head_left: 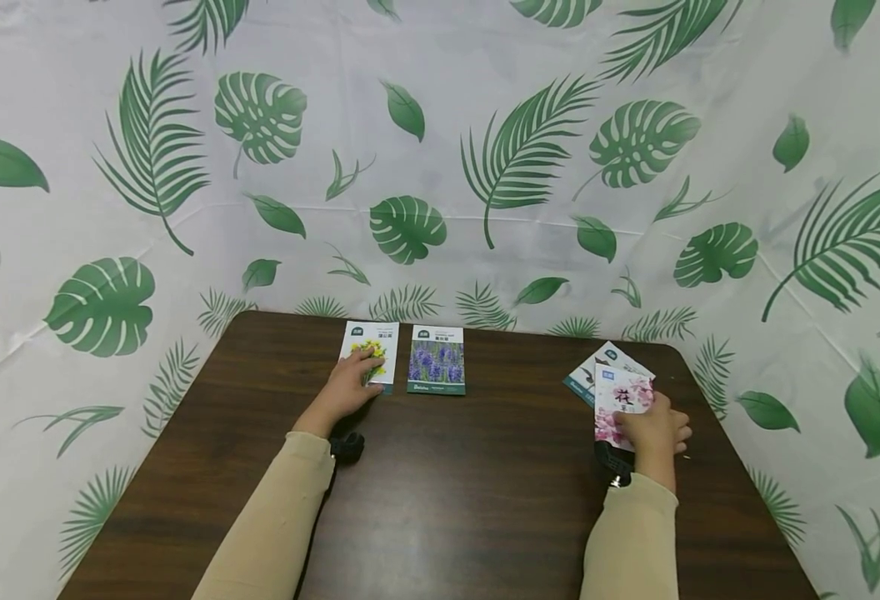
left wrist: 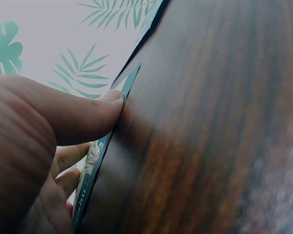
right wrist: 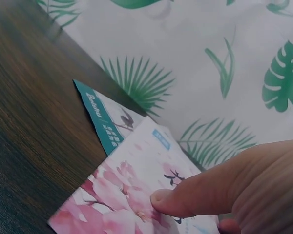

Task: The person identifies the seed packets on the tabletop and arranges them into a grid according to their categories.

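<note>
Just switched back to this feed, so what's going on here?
At a dark table, the person's right hand holds a pink-flower packet, which partly hides another packet from view. The left hand rests on a yellow-flower packet. To the right of that, a purple-flower packet lies untouched.

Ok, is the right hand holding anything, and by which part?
Yes: the right hand holds the pink-blossom packet by its right side in the head view, thumb on the printed front.
</note>
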A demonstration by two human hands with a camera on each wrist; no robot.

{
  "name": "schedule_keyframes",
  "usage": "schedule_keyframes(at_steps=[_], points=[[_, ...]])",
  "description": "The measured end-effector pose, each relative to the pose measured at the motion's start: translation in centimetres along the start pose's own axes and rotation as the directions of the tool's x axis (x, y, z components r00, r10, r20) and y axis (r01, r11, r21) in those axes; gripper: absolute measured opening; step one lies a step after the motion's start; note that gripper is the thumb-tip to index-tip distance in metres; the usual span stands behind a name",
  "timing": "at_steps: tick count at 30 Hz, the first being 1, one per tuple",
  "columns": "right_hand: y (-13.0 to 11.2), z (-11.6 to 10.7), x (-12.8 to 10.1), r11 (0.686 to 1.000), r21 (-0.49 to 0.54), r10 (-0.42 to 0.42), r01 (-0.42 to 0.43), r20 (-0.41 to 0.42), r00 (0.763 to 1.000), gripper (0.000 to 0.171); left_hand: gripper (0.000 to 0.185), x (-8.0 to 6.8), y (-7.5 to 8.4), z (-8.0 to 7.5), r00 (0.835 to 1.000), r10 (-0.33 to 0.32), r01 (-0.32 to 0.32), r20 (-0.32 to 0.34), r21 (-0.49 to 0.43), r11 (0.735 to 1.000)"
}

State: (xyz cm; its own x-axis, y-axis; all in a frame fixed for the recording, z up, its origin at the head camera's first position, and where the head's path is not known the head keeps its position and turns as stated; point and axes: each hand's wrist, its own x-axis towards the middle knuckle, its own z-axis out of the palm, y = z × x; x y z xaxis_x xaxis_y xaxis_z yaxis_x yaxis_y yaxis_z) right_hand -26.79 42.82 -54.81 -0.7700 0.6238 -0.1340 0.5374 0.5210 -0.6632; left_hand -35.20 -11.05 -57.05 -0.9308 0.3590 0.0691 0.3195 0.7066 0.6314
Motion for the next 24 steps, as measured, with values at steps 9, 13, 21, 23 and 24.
schedule_keyframes(at_steps=[9, 13, 21, 23, 24], points=[[0.12, -0.1, -0.19, 1.0, 0.001, -0.009, 0.009, 0.003, 1.0, 0.09, 0.059, -0.03, -0.08, 0.17, 1.0, -0.007, 0.007, 0.003, -0.005, 1.0], [0.11, 0.14, -0.11, 1.0, 0.009, -0.023, 0.023, 0.016, 1.0, 0.089, 0.059, -0.05, -0.15, 0.28, 1.0, -0.014, 0.014, 0.005, -0.002, 1.0], [-0.42, 0.39, -0.22, 0.997, 0.001, -0.074, 0.074, 0.067, 0.995, 0.081, 0.059, 0.05, -0.01, 0.16, 1.0, -0.011, 0.011, -0.002, -0.004, 1.0], [-0.53, 0.52, -0.21, 0.996, 0.001, -0.09, 0.09, 0.085, 0.992, 0.078, 0.06, 0.04, -0.06, 0.18, 1.0, -0.011, 0.011, -0.003, 0.0, 1.0], [-0.58, 0.62, -0.23, 0.995, 0.0, -0.097, 0.097, 0.096, 0.991, 0.077, 0.059, 0.01, -0.1, 0.2, 1.0, -0.012, 0.012, -0.003, 0.001, 1.0]])
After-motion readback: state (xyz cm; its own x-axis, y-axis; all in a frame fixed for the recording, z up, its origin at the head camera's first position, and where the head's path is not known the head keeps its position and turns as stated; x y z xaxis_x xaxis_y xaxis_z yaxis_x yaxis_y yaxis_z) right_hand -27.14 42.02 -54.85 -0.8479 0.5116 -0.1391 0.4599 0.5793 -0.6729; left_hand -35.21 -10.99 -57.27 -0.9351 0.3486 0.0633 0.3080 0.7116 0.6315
